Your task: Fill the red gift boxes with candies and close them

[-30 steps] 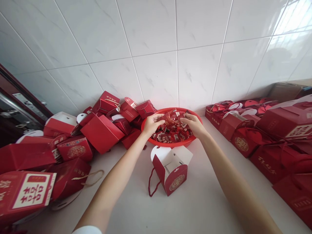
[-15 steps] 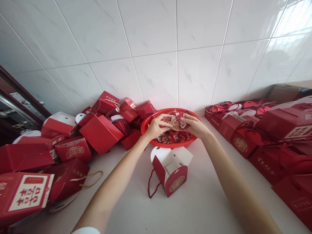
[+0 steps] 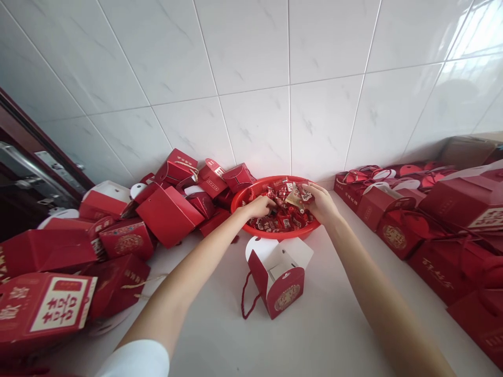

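Observation:
My right hand is closed on a few wrapped candies, red and beige packets with printed characters, over the right side of a red plastic basket. Inside the basket lie many more red wrapped sweets. Reaching into the left part of the basket, my left hand has its fingers bent down among the sweets; the fingertips are hidden. In front of the basket stands an open red gift box with white inner flaps and a dark red cord handle hanging at its left.
A loose heap of red gift boxes fills the left side. Rows of red boxes stand along the right. Behind is a white tiled wall; a metal-fitted dark frame is at the far left.
My left hand has moved from the packets held beside my right hand down into the basket's sweets. My right hand keeps the packets, slightly to the right. The view has shifted a little.

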`<action>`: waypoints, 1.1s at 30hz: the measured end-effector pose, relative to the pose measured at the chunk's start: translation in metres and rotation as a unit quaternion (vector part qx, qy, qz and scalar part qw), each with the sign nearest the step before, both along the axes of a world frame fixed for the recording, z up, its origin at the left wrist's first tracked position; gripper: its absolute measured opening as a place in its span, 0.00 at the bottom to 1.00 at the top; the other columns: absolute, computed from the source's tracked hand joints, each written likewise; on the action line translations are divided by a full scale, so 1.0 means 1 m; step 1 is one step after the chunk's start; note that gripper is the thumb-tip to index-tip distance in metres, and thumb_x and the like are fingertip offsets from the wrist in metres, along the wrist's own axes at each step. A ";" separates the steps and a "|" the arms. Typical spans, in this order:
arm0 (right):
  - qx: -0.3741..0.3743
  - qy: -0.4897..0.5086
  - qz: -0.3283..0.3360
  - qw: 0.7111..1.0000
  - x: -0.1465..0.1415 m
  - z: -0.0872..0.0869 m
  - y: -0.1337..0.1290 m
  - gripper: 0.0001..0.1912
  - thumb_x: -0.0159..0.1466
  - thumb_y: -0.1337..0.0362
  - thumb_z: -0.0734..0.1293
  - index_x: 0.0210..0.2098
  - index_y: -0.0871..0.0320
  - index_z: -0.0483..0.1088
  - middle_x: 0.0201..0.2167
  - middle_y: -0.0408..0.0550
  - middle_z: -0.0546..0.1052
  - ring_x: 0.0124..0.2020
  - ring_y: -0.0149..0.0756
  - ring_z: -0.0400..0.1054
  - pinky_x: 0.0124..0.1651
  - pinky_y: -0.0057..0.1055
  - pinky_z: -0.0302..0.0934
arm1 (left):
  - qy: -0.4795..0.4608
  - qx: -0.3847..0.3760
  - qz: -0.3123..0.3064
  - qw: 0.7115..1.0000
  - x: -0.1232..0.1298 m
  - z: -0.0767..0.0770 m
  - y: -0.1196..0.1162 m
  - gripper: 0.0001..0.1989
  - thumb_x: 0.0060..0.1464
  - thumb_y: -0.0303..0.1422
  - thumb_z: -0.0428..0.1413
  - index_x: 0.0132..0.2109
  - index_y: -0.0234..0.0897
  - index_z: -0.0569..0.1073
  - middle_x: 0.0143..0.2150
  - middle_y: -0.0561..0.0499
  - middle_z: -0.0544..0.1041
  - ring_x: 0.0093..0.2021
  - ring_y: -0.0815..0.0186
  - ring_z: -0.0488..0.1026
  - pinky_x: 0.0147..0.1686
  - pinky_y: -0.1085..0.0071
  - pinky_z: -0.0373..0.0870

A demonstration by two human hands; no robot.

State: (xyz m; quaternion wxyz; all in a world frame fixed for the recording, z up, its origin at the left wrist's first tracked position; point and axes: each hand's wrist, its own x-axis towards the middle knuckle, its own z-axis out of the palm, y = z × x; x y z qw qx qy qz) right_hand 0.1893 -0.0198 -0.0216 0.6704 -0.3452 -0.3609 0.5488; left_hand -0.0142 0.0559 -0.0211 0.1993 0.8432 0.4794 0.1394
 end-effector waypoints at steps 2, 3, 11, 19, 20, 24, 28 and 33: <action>0.002 -0.001 -0.002 1.000 0.000 0.000 0.000 0.14 0.44 0.57 0.77 0.28 0.54 0.74 0.30 0.44 0.79 0.36 0.41 0.74 0.28 0.30 0.65 | 0.011 0.008 0.006 1.000 0.003 0.000 0.007 0.30 0.43 0.15 0.53 0.50 0.42 0.82 0.56 0.50 0.80 0.58 0.59 0.75 0.59 0.70 0.68; 0.003 -0.002 -0.003 1.000 0.000 0.000 0.000 0.14 0.44 0.57 0.77 0.28 0.55 0.74 0.30 0.44 0.79 0.36 0.41 0.74 0.27 0.30 0.65 | 0.013 0.015 0.013 1.000 0.004 0.000 0.010 0.31 0.44 0.15 0.52 0.53 0.42 0.81 0.59 0.50 0.78 0.60 0.58 0.74 0.60 0.69 0.67; 0.002 0.011 -0.005 1.000 -0.001 0.000 0.000 0.13 0.44 0.58 0.77 0.29 0.55 0.77 0.32 0.45 0.80 0.36 0.40 0.74 0.28 0.30 0.66 | 0.012 0.088 0.117 0.989 -0.002 0.006 0.018 0.24 0.54 0.19 0.49 0.52 0.38 0.81 0.55 0.46 0.80 0.59 0.59 0.74 0.61 0.67 0.67; 0.007 -0.011 -0.009 1.000 0.000 -0.001 0.000 0.14 0.45 0.57 0.77 0.29 0.55 0.76 0.31 0.44 0.79 0.37 0.41 0.74 0.30 0.30 0.66 | 0.015 0.091 0.120 0.988 -0.003 0.004 0.012 0.17 0.51 0.22 0.57 0.45 0.41 0.84 0.48 0.47 0.83 0.50 0.57 0.78 0.52 0.69 0.71; 0.008 -0.012 -0.009 1.000 0.000 0.000 0.000 0.14 0.45 0.56 0.77 0.29 0.55 0.76 0.31 0.44 0.79 0.38 0.42 0.74 0.30 0.30 0.66 | 0.012 0.088 0.120 0.989 -0.003 0.003 0.012 0.19 0.49 0.20 0.58 0.46 0.41 0.83 0.49 0.47 0.83 0.50 0.57 0.78 0.51 0.69 0.71; 0.004 -0.011 -0.011 1.000 -0.001 0.002 -0.002 0.14 0.43 0.57 0.78 0.28 0.55 0.76 0.31 0.44 0.79 0.39 0.42 0.73 0.31 0.31 0.68 | -0.020 0.068 0.121 0.990 -0.005 -0.003 0.014 0.21 0.43 0.18 0.58 0.43 0.40 0.83 0.46 0.47 0.84 0.48 0.57 0.78 0.49 0.69 0.71; 0.002 -0.012 -0.008 1.000 -0.001 0.004 -0.003 0.15 0.43 0.57 0.78 0.28 0.54 0.76 0.31 0.44 0.79 0.40 0.43 0.74 0.31 0.31 0.68 | -0.091 0.041 0.132 0.986 -0.006 -0.004 0.016 0.08 0.44 0.22 0.59 0.24 0.38 0.78 0.30 0.48 0.82 0.41 0.57 0.78 0.45 0.68 0.71; 0.003 -0.012 -0.005 1.000 -0.001 0.002 -0.003 0.15 0.43 0.57 0.77 0.28 0.55 0.75 0.31 0.45 0.80 0.39 0.43 0.75 0.30 0.31 0.67 | -0.254 -0.003 0.163 0.953 -0.004 0.001 0.017 0.08 0.49 0.31 0.56 0.24 0.37 0.72 0.26 0.50 0.78 0.37 0.60 0.78 0.42 0.68 0.72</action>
